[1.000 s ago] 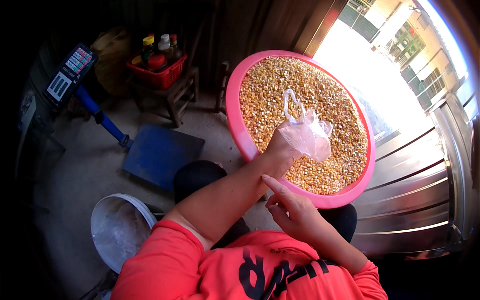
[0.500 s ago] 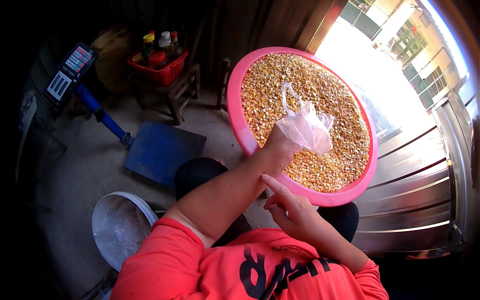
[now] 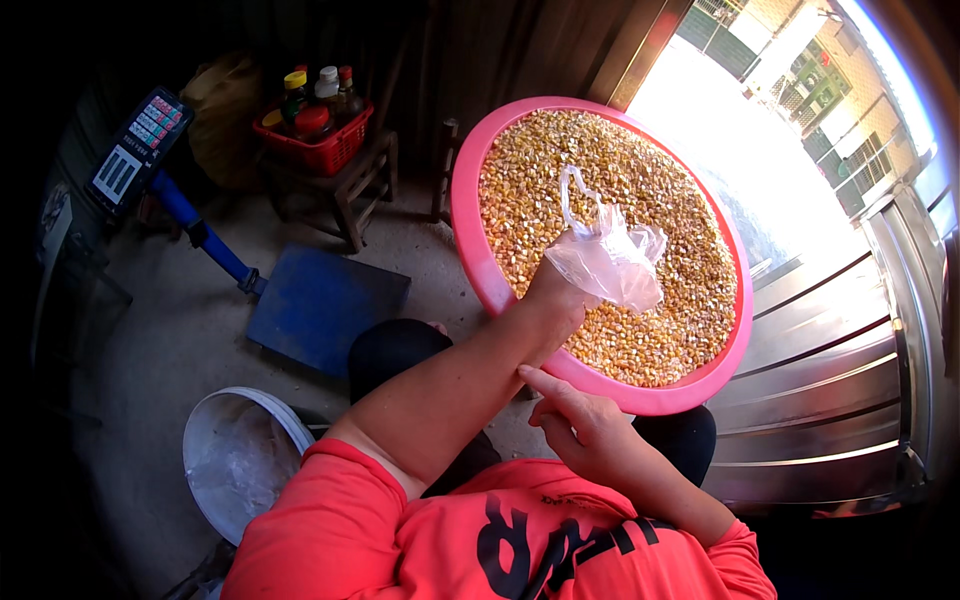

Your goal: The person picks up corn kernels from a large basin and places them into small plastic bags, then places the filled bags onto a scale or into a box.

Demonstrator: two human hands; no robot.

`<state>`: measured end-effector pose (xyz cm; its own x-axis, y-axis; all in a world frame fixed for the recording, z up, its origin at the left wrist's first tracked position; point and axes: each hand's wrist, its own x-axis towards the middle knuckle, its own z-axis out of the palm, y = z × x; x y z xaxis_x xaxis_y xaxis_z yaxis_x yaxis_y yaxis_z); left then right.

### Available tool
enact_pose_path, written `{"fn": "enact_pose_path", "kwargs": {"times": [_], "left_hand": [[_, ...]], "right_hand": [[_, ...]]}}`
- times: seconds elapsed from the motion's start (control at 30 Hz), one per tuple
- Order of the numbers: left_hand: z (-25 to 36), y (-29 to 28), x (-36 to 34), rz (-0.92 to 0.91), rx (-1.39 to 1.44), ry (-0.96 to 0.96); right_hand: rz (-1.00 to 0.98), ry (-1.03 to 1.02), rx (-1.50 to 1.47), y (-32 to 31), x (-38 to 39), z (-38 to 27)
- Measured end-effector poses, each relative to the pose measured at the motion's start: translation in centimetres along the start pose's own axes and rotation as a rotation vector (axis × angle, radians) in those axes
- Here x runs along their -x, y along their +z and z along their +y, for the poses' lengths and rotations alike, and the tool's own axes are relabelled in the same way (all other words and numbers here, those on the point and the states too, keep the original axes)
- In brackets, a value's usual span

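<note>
My left arm reaches over the rim of a large round pink basin [image 3: 470,230] full of yellow corn kernels [image 3: 560,150]. At its end my left hand [image 3: 558,300] goes under a crumpled, clear plastic bag [image 3: 615,262] with a loop handle. The bag hides the fingers, so whether they grip it does not show. My right hand [image 3: 585,412] is nearer my body, with nothing in it. Its index finger is stretched out and touches my left forearm near the wrist, while the other fingers curl loosely.
A blue platform scale [image 3: 330,305] with a keypad display [image 3: 140,150] stands left. Near my left side is a white bucket [image 3: 235,460] with clear plastic inside. A red basket [image 3: 330,152] of bottles rests on a wooden stool [image 3: 350,205]. Ribbed metal panels [image 3: 820,370] stand right.
Both hands and the bag stay nearly where they were. Only a slight shift of the whole view shows.
</note>
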<state>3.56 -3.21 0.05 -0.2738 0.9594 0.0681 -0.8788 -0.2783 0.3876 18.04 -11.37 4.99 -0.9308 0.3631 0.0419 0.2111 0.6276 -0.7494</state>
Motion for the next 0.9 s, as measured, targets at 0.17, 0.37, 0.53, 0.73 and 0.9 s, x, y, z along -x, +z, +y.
{"fn": "enact_pose_path", "kwargs": {"times": [0.17,0.37,0.53,0.73,0.9], "left_hand": [[-0.1,-0.7,-0.1,-0.082,-0.076,0.052],[0.0,1.0,0.6,0.029,-0.027,-0.016],[-0.1,0.0,-0.2,-0.139,-0.042,0.025],[-0.6,-0.9,-1.2,-0.081,0.021,-0.039],[0.4,1.3,0.9,-0.026,-0.066,-0.036]], "right_hand": [[0.018,-0.13,0.022,-0.2,0.0,0.8],[0.171,0.039,0.039,-0.8,-0.1,-0.1],[-0.014,-0.095,0.124,-1.0,0.6,1.2],[0.173,0.034,-0.032,-0.9,0.8,0.5],[0.066,-0.015,0.005,-0.5,0.1,-0.4]]}}
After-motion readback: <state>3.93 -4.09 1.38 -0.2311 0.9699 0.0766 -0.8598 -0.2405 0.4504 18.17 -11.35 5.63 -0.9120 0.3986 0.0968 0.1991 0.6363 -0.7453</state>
